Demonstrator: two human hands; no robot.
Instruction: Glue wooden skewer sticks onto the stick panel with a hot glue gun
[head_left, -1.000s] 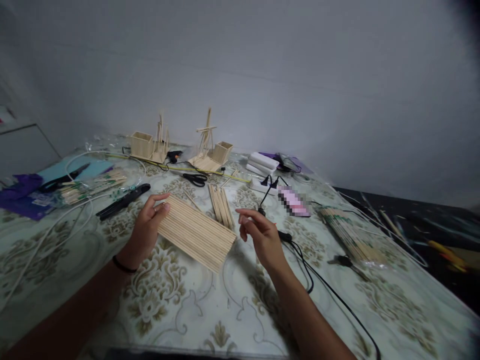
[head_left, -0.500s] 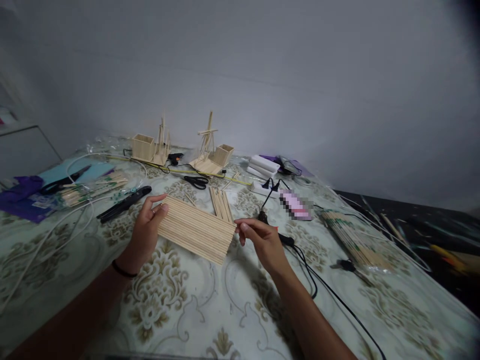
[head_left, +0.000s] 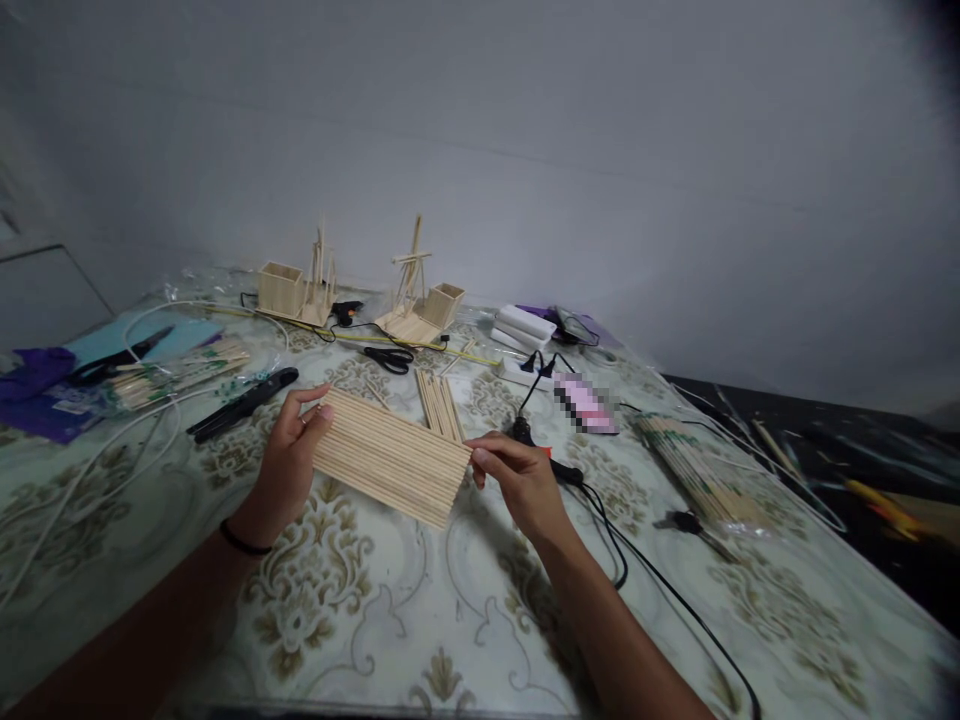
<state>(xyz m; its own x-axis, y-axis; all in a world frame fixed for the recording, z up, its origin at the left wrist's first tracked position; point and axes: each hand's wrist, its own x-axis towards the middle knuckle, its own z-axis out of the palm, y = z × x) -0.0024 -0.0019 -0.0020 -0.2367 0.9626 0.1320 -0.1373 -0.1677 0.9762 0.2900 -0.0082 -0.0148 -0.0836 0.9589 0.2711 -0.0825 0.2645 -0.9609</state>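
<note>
A flat panel of wooden sticks [head_left: 390,460], laid side by side, is held up in front of me, tilted above the patterned tablecloth [head_left: 330,640]. Gripping its left end is my left hand [head_left: 291,450], thumb on top and the other fingers partly hidden. My right hand [head_left: 517,482] pinches the panel's upper right corner between thumb and forefinger. Just behind the panel lie several loose sticks [head_left: 439,405], partly covered by it. A glue gun [head_left: 551,458] with a black cable rests beyond my right hand.
Two stick models with boxes [head_left: 281,290] [head_left: 445,304] stand at the back. Black scissors [head_left: 390,358], a black cutter-like tool [head_left: 244,405], a power strip [head_left: 525,374], a pink phone-like object [head_left: 585,402], keys [head_left: 686,522] and bagged sticks [head_left: 697,470] lie around; cables cross the right side.
The camera view has shifted slightly. Both hands keep their hold on the stick panel, which stays almost in the same place.
</note>
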